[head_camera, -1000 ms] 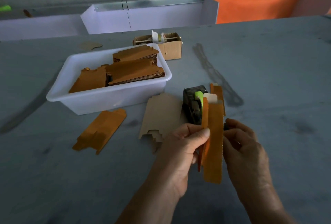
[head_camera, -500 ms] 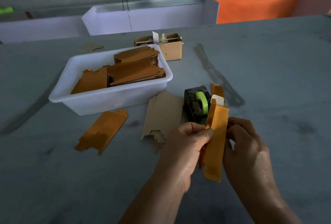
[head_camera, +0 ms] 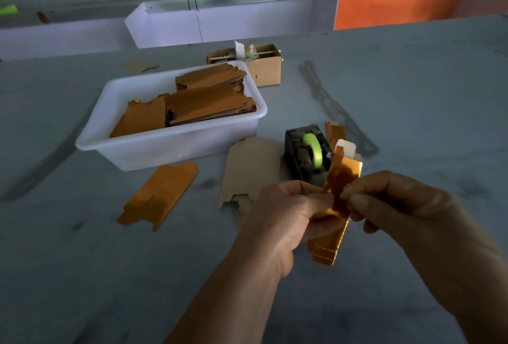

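Above the grey tabletop [head_camera: 412,91], near its front edge, both hands hold a narrow, glossy orange-gold cardboard box blank [head_camera: 336,206] upright and slightly tilted, its white-lined top flap standing free and its lower end hanging below the fingers. The left hand [head_camera: 286,214] has its fingers and thumb curled onto the blank's left edge about halfway up, and the right hand [head_camera: 395,206] pinches the right edge at the same height, thumb in front. Just behind the held blank stands a black tape dispenser with a lime-green tape roll [head_camera: 308,155], and a small orange cardboard piece [head_camera: 336,132] lies just beside it on the right. Left of the dispenser a stack of plain brown flat cardboard blanks [head_camera: 247,170] lies face down, and farther left one flat orange-gold blank [head_camera: 159,195] lies alone. Behind these sits a white rectangular plastic tub [head_camera: 170,146] filled with stacked orange-brown flat blanks [head_camera: 203,102], and a small open brown corrugated carton [head_camera: 265,69] touches the tub's far corner.
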Tool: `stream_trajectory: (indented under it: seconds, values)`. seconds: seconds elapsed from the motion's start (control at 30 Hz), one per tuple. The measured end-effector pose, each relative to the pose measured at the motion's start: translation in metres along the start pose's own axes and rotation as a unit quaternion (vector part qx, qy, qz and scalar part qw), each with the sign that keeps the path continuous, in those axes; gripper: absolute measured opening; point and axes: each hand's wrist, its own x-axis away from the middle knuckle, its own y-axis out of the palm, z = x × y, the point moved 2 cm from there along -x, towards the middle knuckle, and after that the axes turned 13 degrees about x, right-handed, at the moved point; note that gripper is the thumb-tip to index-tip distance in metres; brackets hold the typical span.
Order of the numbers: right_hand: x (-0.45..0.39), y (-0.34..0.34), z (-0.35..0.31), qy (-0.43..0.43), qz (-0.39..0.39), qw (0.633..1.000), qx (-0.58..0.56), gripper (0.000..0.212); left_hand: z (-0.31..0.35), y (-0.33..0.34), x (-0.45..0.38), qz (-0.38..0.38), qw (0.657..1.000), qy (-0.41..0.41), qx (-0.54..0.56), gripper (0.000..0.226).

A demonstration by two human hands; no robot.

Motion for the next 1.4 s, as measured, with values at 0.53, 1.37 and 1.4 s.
stream_trajectory:
  seconds: [0.53, 1.37, 1.4]
  values:
    - [-0.004, 0.009, -0.005, 0.017, 0.034, 0.987, 0.157, 0.044, 0.005, -0.007, 0.015, -0.043, 0.999, 0.015, -0.019, 0.011]
    - [0.009, 0.029, -0.024, 0.047, 0.126, 0.909, 0.394, 0.032, -0.016, -0.007, 0.025, 0.066, 0.971, 0.196, -0.118, 0.02]
    - [0.008, 0.026, -0.023, 0.053, 0.128, 0.905, 0.403, 0.034, -0.016, -0.009, 0.027, 0.073, 0.969, 0.204, -0.122, 0.02]
